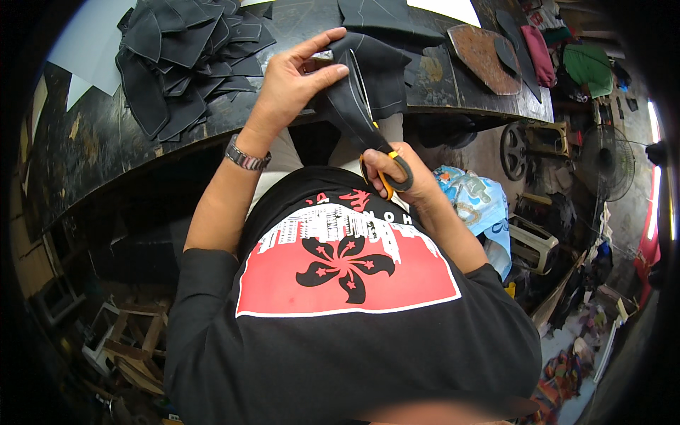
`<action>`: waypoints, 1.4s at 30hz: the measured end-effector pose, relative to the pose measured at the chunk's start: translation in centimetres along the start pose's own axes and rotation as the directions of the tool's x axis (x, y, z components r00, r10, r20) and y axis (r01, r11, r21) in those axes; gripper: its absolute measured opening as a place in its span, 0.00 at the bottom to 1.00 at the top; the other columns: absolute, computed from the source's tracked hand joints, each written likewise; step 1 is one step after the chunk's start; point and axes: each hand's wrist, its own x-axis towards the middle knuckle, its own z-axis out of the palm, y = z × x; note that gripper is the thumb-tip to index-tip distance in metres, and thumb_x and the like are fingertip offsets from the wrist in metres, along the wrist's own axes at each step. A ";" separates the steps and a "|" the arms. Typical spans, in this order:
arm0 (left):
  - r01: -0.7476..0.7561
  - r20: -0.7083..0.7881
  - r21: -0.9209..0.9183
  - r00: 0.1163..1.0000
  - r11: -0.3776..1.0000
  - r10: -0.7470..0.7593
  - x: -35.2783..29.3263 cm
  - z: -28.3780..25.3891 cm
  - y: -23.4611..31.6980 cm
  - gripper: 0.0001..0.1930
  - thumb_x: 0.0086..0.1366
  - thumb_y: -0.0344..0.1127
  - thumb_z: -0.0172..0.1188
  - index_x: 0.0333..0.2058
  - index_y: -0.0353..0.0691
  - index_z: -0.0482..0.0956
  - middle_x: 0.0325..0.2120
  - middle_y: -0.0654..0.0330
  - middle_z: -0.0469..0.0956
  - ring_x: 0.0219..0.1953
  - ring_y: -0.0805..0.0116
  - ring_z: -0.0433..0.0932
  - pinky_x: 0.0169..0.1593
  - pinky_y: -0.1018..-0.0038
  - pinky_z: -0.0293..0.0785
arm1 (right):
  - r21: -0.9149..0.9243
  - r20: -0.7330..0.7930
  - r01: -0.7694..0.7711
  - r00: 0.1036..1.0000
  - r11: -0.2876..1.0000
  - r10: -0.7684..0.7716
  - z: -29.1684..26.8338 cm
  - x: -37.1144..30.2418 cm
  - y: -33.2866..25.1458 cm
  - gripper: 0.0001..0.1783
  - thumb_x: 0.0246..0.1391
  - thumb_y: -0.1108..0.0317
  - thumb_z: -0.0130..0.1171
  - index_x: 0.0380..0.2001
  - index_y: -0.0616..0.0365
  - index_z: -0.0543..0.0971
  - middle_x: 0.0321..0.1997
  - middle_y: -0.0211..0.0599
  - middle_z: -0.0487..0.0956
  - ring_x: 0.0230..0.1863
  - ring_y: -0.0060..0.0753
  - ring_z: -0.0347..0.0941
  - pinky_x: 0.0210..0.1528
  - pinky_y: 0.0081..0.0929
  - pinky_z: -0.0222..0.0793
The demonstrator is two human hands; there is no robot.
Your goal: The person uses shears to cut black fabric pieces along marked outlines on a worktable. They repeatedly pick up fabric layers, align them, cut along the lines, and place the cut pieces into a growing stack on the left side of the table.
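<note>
My left hand (292,83) pinches the edge of a black sheet of fabric (345,106) between thumb and fingers, with a wristwatch on that arm. My right hand (416,171) has its fingers through the black and yellow handles of a pair of scissors (401,173). Their long metal blades point away from me and lie along the fabric, parted by a narrow gap. Pale lines are drawn on the black material, part of which hangs over the table's near edge.
A heap of cut black pieces (177,49) lies on the dark worn table (78,159) at the left. More black material (386,21) is at the back. A brown board (482,60) rests to the right. Beyond the table stand a handwheel (513,151) and a fan (605,161).
</note>
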 end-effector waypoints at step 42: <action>0.187 0.431 0.001 0.887 0.982 -0.169 0.2 -3.1 0.5 0.34 0.49 0.28 0.68 0.57 0.36 0.70 0.40 0.64 0.78 0.38 0.81 0.74 0.45 0.86 0.69 | -0.242 0.441 0.165 0.896 0.956 -0.043 -4.8 3.9 -2.6 0.25 0.47 0.47 0.65 0.27 0.62 0.76 0.20 0.30 0.73 0.20 0.20 0.69 0.23 0.17 0.64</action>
